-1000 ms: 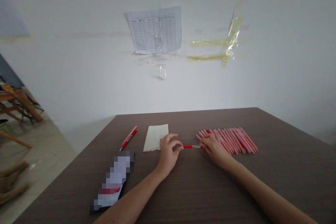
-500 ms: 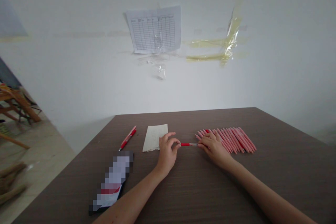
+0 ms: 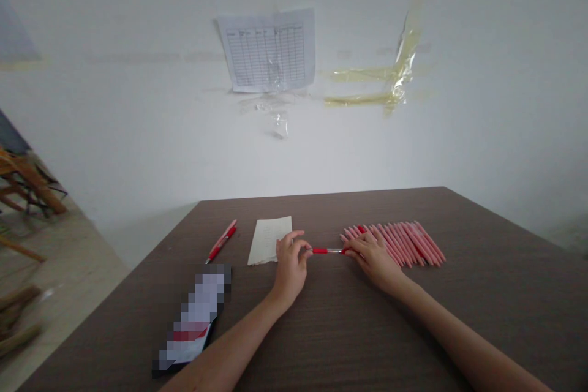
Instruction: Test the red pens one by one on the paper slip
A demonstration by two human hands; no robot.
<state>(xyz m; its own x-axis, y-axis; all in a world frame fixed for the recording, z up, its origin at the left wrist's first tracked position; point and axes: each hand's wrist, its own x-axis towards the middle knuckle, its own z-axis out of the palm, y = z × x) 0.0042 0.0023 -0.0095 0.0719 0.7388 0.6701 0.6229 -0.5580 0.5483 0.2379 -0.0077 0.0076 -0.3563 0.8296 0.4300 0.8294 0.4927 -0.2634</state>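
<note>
My left hand (image 3: 289, 263) and my right hand (image 3: 374, 256) rest on the dark wooden table (image 3: 349, 331) and hold one pen (image 3: 327, 250) between them. The pen lies level, with a red grip section and a clear barrel. My left fingertips pinch its left end and my right fingertips pinch its right end. Just behind my right hand lies a tidy row of several pink pens (image 3: 404, 242), side by side.
A small slip of paper (image 3: 269, 239) lies behind my left hand. A single red and pink pen (image 3: 223, 241) lies farther left. A flat dark packet (image 3: 193, 318) sits near the front left edge. On the wall hang a printed table sheet (image 3: 269, 49) and yellowed tape (image 3: 390, 79). Wooden furniture (image 3: 22, 180) stands at the far left.
Both hands and the pen between them have drifted slightly left and away from me. The grip on the pen is unchanged.
</note>
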